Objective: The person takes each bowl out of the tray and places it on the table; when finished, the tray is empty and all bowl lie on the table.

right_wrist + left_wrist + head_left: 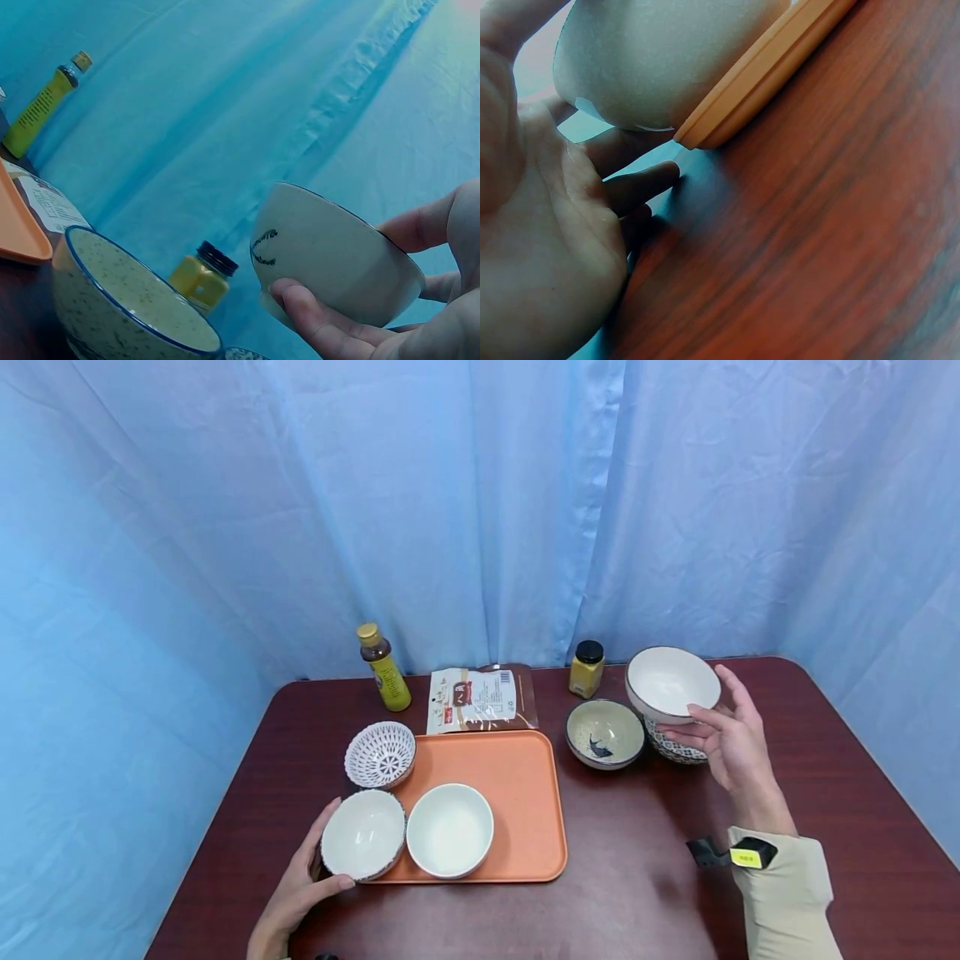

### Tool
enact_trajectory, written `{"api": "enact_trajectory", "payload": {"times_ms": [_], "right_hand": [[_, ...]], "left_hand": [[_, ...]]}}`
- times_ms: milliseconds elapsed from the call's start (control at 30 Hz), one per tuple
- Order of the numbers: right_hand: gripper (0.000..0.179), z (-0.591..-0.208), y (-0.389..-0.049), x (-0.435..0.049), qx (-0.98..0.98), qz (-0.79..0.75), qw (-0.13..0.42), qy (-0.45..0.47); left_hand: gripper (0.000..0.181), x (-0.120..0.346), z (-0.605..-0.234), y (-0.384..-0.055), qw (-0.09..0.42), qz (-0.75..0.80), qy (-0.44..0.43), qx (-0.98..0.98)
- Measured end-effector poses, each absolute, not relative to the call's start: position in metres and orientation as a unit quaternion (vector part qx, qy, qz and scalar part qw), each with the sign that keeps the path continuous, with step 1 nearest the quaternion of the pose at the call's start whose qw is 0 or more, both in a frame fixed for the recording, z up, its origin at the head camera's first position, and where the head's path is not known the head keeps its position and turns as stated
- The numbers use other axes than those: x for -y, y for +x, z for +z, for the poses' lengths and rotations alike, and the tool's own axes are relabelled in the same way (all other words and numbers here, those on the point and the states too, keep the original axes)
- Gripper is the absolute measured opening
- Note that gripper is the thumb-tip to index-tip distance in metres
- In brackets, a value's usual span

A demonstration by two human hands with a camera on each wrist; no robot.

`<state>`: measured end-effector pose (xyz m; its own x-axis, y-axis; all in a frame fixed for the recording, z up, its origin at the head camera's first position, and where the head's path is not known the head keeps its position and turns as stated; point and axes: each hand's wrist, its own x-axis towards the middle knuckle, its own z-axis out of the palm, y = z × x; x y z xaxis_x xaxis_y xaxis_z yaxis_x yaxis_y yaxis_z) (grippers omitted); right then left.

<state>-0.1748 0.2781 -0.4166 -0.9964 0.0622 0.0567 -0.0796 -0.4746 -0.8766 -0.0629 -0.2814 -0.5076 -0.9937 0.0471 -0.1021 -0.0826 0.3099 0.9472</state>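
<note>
At the tray's left end my left hand (302, 881) grips a white bowl (363, 833) with a dark-patterned outside, thumb at its near rim and fingers along its left side. In the left wrist view that bowl (660, 64) overlaps the orange tray edge (742, 86). My right hand (733, 739) holds up a white bowl (672, 683) with a thin dark rim, tilted, over a patterned bowl (678, 752) that it partly hides. The right wrist view shows fingers under the held bowl's base (337, 259) and a small dark mark on its side.
A plain white bowl (450, 831) sits on the orange tray (525, 810); a white latticed bowl (380, 755) overlaps its upper left corner. Behind stand a bottle (386, 668), a food packet (483, 699) and a black-lidded jar (587, 670). A bird-decorated bowl (604, 734) is right of the tray.
</note>
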Motion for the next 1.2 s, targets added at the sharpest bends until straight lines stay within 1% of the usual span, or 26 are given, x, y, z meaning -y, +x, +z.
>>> {"api": "enact_trajectory", "payload": {"times_ms": [167,400,633,833,1033,1200], "right_hand": [[0.083,-0.418,-0.173,-0.293,0.488,0.871,0.052,0.010],[0.082,-0.421,-0.168,-0.317,0.460,0.886,0.060,0.006],[0.080,-0.424,-0.166,-0.336,0.436,0.897,0.070,-0.016],[0.080,-0.427,-0.166,-0.349,0.417,0.904,0.086,-0.038],[0.082,-0.432,-0.166,-0.365,0.394,0.911,0.106,-0.062],[0.086,-0.440,-0.163,-0.378,0.367,0.920,0.118,-0.070]], "left_hand": [[0.103,0.283,-0.511,-0.063,0.050,0.592,-0.005,-0.805],[0.102,0.282,-0.510,-0.063,0.054,0.587,-0.017,-0.807],[0.103,0.280,-0.506,-0.063,0.063,0.577,-0.028,-0.814],[0.102,0.280,-0.508,-0.063,0.060,0.581,-0.024,-0.811],[0.102,0.282,-0.509,-0.064,0.057,0.587,-0.008,-0.807],[0.102,0.281,-0.507,-0.063,0.061,0.587,-0.013,-0.807]]}}
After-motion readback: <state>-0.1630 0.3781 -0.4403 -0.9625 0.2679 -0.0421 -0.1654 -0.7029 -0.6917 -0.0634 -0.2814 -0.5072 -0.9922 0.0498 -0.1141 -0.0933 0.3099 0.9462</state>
